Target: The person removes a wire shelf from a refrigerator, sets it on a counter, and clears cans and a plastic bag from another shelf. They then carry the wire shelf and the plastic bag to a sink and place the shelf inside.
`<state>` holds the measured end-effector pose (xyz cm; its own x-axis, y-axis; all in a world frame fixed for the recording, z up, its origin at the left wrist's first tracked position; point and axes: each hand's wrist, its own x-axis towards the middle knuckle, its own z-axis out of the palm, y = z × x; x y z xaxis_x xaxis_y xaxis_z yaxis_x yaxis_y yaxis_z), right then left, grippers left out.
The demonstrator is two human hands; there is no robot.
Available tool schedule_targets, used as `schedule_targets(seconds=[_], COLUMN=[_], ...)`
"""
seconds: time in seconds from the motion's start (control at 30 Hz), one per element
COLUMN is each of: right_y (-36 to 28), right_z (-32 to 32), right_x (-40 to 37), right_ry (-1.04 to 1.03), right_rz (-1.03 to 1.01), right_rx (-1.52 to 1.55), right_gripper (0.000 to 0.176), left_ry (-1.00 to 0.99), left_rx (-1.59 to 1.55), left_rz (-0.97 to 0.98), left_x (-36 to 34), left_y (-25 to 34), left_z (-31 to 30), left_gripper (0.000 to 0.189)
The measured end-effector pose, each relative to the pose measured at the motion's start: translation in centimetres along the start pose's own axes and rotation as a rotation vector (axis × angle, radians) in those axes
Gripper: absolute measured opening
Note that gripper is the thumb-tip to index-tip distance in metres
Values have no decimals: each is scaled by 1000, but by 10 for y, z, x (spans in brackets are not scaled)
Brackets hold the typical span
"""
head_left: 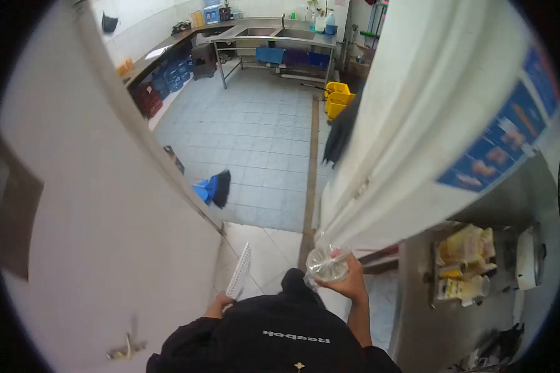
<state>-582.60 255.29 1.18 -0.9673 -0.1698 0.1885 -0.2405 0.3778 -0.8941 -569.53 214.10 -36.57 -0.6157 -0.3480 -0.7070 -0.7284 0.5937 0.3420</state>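
Note:
My left hand (219, 306) is low in the middle of the view, closed around the lower end of a white spiral notebook (239, 272). The notebook is tilted nearly upright, with a row of small rings or holes along its edge. My right hand (350, 281) grips a round, clear plastic container (327, 265) from its right side, with loose clear film around it. What is inside the container I cannot make out. A dark shoe (294, 280) shows between the two hands.
I stand in a doorway, with a white door (106, 186) at left and a white frame (392, 149) at right. Beyond are a blue broom (216, 188), a yellow mop bucket (338, 99) and a steel sink table (274, 42). Yellow packages (466, 252) lie on the steel counter (417, 298).

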Motion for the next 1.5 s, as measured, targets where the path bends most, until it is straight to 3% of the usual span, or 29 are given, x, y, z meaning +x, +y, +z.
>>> schedule_targets(seconds=[0.17,0.2,0.27,0.3,0.33,0.4,0.5,0.63,0.77,0.83,0.9,0.97,1.1,1.17,1.2,1.23,1.27,1.3,1.33,1.4,1.47,1.5], right_y=[65,74,88,92,89,86,63,30,-22,-49,-71,-109,-190,-224,-240,-248,-249,-228,-204,-104,-12,35], right_z=[35,35,35,43,53,77,129,217,284,315,344,387,501,580,649,690,753,868,909,982,959,931], right_x=[157,198,284,333,381,473,595,730,848,905,952,996,1067,1082,1089,1091,1094,1096,1090,1084,1082,1082], right_ry=[-23,-43,-1,27,42,30,-45,-261,-372,-211,-22,75,100,238,197,140,-99,-424,-597,-1356,-1471,-1563], right_rz=[30,-5,-47,-79,-84,-215,-458,-739,-954,-1142,-1249,-1142,-1048,-1048,-948,-942,-868,-994,-1103,-1070,-1304,-1143], right_rx=[57,68,2,-20,99,-5,32,401,547,521,569,839,1134,997,1300,1046,1019,767,657,544,-160,-373], right_gripper=[63,61,57,55,54,54,57,66,71,78,85,91,72,67,65,65,66,76,88,100,83,78], left_ry=[-8,5,-2,40,159,363,198,230,245,424,405,493,452,448,444,445,437,427,490,492,507,524], left_rx=[18,-80,-413,-465,-442,-412,-332,-347,-500,-602,-693,-732,-695,-727,-742,-767,-790,-825,-827,-879,-915,-925], left_rz=[-80,12,387,445,307,3,-230,-346,-358,-312,-392,-422,-552,-635,-679,-721,-758,-811,-802,-837,-841,-829], left_x=[76,82,65,63,75,91,167,228,306,347,374,404,445,460,466,469,457,454,453,460,472,481], left_y=[43,54,95,123,138,164,174,234,273,289,330,362,414,432,440,448,465,492,499,507,511,511], left_z=[-54,-67,-99,-117,-125,-133,-128,-146,-174,-176,-200,-214,-225,-224,-230,-235,-253,-271,-278,-288,-284,-281], left_gripper=[51,49,45,43,43,45,57,62,62,55,52,44,50,50,50,50,50,50,50,51,53,55])
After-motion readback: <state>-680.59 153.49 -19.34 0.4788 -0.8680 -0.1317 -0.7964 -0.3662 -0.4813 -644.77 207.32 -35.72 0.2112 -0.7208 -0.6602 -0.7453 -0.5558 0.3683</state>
